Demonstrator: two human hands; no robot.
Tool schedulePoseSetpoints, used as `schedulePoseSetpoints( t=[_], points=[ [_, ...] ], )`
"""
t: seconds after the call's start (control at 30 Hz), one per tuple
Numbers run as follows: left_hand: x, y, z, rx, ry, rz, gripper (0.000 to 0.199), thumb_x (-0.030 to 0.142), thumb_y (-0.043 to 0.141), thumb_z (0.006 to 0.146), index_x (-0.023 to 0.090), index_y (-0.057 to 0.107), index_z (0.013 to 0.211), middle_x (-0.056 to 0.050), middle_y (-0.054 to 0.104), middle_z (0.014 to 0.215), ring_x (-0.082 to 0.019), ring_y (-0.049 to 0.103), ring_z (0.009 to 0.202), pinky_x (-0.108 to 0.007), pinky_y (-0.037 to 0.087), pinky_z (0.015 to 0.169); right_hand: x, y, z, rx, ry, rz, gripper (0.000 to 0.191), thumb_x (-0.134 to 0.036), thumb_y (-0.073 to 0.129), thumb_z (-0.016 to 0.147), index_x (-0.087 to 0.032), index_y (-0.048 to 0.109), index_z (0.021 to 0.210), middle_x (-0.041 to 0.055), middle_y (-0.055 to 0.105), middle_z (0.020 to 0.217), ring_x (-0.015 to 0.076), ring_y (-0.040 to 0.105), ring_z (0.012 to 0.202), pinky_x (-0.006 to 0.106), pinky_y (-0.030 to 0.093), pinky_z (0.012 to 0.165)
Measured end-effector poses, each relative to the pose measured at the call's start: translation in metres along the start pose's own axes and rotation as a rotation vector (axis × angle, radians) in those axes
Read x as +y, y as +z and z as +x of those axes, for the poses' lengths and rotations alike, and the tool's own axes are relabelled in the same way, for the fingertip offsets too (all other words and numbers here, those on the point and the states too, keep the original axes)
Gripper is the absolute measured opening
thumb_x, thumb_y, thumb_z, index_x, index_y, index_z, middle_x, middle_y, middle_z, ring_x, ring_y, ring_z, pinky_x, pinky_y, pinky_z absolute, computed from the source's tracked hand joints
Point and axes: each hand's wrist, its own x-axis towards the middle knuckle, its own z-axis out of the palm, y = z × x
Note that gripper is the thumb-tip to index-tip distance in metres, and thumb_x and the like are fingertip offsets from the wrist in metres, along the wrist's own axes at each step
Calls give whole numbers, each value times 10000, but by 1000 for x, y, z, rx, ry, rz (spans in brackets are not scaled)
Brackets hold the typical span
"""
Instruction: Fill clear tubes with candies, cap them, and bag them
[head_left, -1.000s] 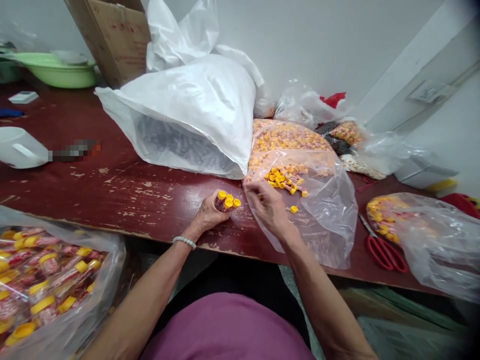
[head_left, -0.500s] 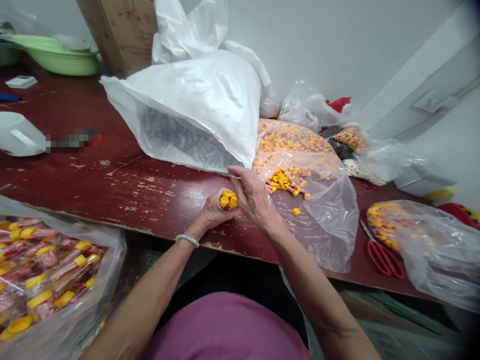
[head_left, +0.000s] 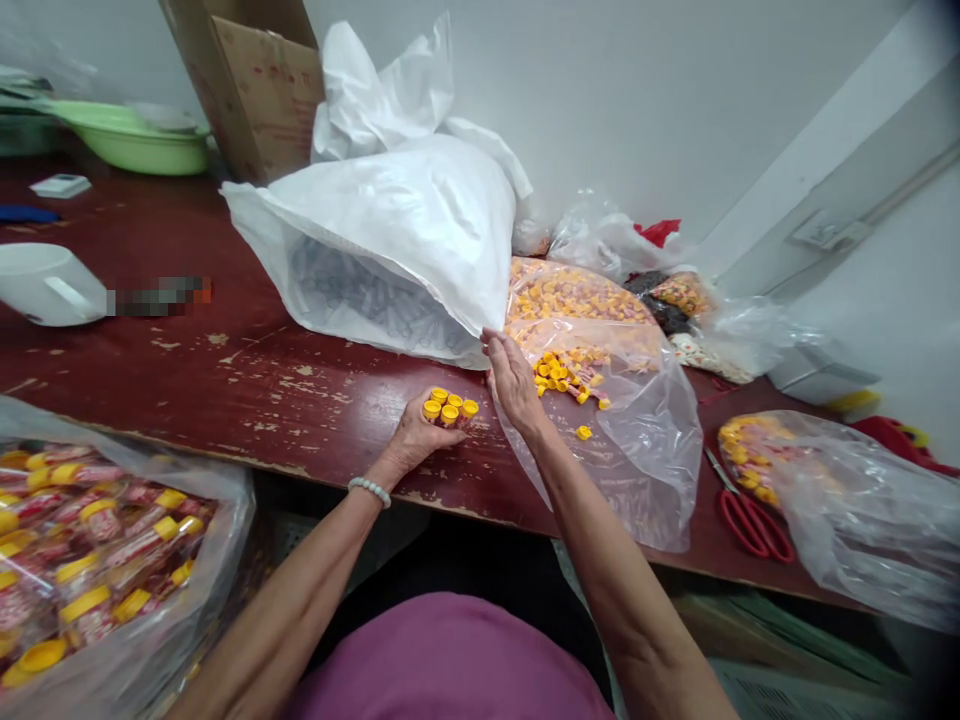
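Note:
My left hand (head_left: pixel 420 438) is closed around several small tubes with yellow caps (head_left: pixel 450 408), caps facing up, just above the table. A pale bead bracelet is on that wrist. To the right, my right hand (head_left: pixel 516 385) has its fingers stretched out, with the fingertips at the lower corner of a white sack (head_left: pixel 420 215). I cannot see anything held in it. The sack lies with its mouth open, showing many clear empty tubes (head_left: pixel 375 295). Beside my right hand, yellow-capped pieces (head_left: pixel 559 375) spill from a clear plastic bag (head_left: pixel 645 450).
A bag of filled yellow-capped tubes (head_left: pixel 112 540) stands at the lower left. Red-handled scissors (head_left: pixel 754 525) and another clear bag (head_left: pixel 847 510) lie at the right. A white mug (head_left: pixel 52 285), a green basin (head_left: pixel 135 145) and a cardboard box (head_left: pixel 270 95) are at the left and back.
My right hand has moved away from the tubes, up and right to the sack's corner. The tubes' caps now show more fully in my left hand. The view has shifted slightly.

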Motion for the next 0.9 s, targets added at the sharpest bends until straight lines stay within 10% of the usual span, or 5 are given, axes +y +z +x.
schedulePoseSetpoints(
  t=[0.2,0.33,0.63,0.9],
  points=[
    [-3,4,-18,-43,-88,-301,333,67,672,462,148,586,774,23,605,716,-111,544,628,-230,463,586,-22,-3,-61,-438,-458,-390,794,-467,699,695,-151,374,1347,171,468,1337,305,427,1234,492,356,1021],
    [-3,10,-38,7,-268,-494,265,58,607,422,139,580,673,20,575,631,-114,517,553,-228,428,493,-16,22,-87,-326,-487,-490,652,-240,592,753,-138,360,1354,199,508,1265,316,491,1150,494,445,926],
    [17,-11,-67,65,-247,-535,226,51,645,365,135,508,525,44,504,519,-83,472,464,-203,387,445,-32,40,-94,-280,-578,-422,803,-290,553,750,-135,180,1444,197,500,1271,327,529,1089,473,499,838],
    [28,-18,-87,21,-321,-526,248,56,668,348,129,549,552,28,562,554,-101,508,496,-229,413,491,-36,45,-99,-329,-570,-347,560,-356,644,702,-238,465,1219,101,611,1081,279,592,981,427,513,838]
  ],
)
